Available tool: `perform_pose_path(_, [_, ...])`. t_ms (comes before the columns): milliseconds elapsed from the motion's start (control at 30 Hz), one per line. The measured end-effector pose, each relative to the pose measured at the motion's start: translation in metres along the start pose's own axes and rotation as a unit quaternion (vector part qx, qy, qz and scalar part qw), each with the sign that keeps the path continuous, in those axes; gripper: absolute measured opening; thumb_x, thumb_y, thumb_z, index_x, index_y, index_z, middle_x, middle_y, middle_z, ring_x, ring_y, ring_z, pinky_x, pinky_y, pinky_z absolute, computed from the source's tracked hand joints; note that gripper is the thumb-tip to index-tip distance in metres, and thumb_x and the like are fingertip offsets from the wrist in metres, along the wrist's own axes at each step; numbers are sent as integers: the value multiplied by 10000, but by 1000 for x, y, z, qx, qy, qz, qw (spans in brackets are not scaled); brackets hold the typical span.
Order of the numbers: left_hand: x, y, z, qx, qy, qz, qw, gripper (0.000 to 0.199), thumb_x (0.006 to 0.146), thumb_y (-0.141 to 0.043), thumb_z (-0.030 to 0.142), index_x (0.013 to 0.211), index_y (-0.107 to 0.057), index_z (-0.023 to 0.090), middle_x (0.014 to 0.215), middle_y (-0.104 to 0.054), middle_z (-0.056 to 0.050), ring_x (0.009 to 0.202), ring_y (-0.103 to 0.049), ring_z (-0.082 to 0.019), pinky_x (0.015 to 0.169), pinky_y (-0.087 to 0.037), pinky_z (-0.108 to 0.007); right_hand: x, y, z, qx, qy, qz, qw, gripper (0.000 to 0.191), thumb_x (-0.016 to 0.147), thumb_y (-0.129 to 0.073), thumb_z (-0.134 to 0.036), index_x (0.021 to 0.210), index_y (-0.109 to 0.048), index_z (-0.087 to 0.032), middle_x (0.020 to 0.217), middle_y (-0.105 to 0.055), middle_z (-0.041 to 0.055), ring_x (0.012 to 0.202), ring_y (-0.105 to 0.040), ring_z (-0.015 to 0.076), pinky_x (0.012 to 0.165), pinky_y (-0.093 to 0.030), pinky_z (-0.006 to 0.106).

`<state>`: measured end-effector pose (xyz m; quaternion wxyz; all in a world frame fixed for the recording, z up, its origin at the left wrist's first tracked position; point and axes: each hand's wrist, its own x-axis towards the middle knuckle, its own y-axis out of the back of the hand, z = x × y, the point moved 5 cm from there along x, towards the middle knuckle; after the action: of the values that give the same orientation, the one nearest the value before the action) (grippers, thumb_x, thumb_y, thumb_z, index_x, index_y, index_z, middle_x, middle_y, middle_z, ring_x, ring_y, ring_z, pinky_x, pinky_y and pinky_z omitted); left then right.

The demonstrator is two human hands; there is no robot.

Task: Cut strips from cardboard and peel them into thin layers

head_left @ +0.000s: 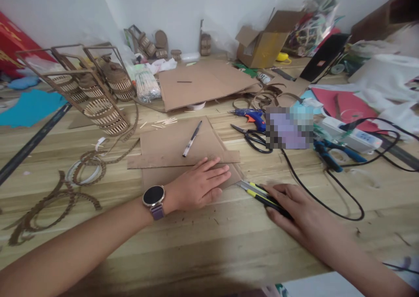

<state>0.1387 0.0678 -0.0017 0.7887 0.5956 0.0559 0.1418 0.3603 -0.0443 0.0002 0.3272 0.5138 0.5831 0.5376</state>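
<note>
My left hand [201,184] lies flat with fingers stretched out on a piece of brown cardboard [157,177], a watch on its wrist. My right hand [291,205] grips a black and yellow utility knife [258,193]. The knife's blade tip is at the cardboard's right edge, near my left fingertips. A narrow cardboard strip [153,161] lies across the sheet, its right part beside my left fingers. Farther up the cardboard rests a pen [192,139] with a dark barrel and clear end.
Scissors [255,139], a blue glue gun [250,114], blue-handled pliers [330,155] and a power strip [350,133] with black cables lie to the right. Stick-and-cardboard lanterns [104,109] stand at left, near curled cardboard strips [62,205]. A larger cardboard sheet [203,83] lies behind.
</note>
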Motion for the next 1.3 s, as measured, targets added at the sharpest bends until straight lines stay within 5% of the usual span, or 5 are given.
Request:
perform_pose_path(100, [-7,10,-9,-1,-30,6,1000,533,1081,-209,342,1510,-361,64,1602,-343,-98,1534,-151,-231,1243,-196,-390,8,0,11,3,-9,-11,1000,425,990,-428,-414,1276,-612,-159,1152,-669,134,1040,-677,238,874,-583,374])
perform_pose_path(300, [-33,6,-29,77,-13,-29,997,502,1066,-307,387,1526,-363,195,1619,-310,-45,1538,-138,-262,1244,-152,-468,11,-3,20,8,-7,-7,1000,434,977,-437,-445,1253,-632,-173,1152,-670,132,1039,-675,247,869,-581,368])
perform_pose_path(1300, [-29,3,-27,88,6,-24,996,507,1076,-242,393,1522,-378,195,1619,-312,-26,1526,-190,-263,1236,-161,-451,11,-3,-16,-17,43,28,999,361,979,-464,-376,1240,-622,-184,1069,-672,108,957,-687,226,823,-596,352])
